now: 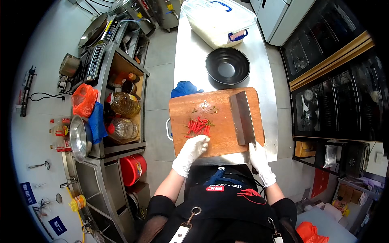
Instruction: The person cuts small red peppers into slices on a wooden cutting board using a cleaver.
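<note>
Several red chili peppers with green stems lie in a loose pile on a wooden cutting board. At the pile's near edge is my left hand, in a white glove, its fingers curled. Whether a chili is pinched under its fingertips cannot be seen. My right hand, gloved too, closes around the handle of a cleaver at the board's right side. The broad blade points away from me over the board. Cut stem ends and pale bits are scattered beyond the pile.
A black bowl stands beyond the board on the steel table. Behind it sits a lidded plastic bin. A blue cloth lies at the board's far left corner. Left across the aisle, a steel basin rests on a counter.
</note>
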### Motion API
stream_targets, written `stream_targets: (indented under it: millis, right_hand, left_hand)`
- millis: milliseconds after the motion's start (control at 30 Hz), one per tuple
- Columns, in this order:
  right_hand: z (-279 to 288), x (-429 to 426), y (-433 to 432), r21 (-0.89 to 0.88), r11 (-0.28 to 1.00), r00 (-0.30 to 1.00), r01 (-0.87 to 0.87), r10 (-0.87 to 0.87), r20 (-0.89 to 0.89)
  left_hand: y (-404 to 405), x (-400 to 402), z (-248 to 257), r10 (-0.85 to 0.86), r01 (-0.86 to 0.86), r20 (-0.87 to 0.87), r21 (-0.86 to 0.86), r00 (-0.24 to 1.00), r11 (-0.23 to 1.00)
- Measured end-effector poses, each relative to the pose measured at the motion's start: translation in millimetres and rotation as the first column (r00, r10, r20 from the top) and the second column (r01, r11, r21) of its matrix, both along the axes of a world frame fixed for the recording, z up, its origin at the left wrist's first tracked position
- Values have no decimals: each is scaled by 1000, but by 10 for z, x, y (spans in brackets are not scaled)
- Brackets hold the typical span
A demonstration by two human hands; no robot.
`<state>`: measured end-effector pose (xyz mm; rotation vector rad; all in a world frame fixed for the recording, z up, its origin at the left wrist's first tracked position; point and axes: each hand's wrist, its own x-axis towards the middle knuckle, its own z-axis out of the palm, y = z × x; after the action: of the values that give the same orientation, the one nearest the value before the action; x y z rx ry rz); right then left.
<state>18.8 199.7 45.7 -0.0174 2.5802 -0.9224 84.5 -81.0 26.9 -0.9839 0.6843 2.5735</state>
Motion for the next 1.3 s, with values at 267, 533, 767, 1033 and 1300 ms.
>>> stream_targets:
  millis: [267, 533, 767, 1033, 1300]
  right_hand:
    - [-353, 18, 156, -34, 999, 1000, 10, -10, 4]
    - [-379, 32, 153, -59, 998, 999, -34, 33, -25]
    - [-395, 29, 183, -82, 997, 999, -12, 9, -36]
    - [-139, -34, 101, -73, 996, 989, 56, -45, 142]
    - [-69, -36, 65, -110, 989, 978, 97, -74, 195]
  left_hand:
    - [-323, -221, 113, 15, -38, -56, -430, 998, 902]
    - [-928, -910, -46, -330, 115, 115, -993, 937, -19]
    - [-946, -773, -36, -249, 103, 158, -970, 956, -220]
    - [-449, -243, -115, -306, 161, 236, -954, 922, -252]
    - [4, -111, -226, -127, 135, 87, -884, 988, 448]
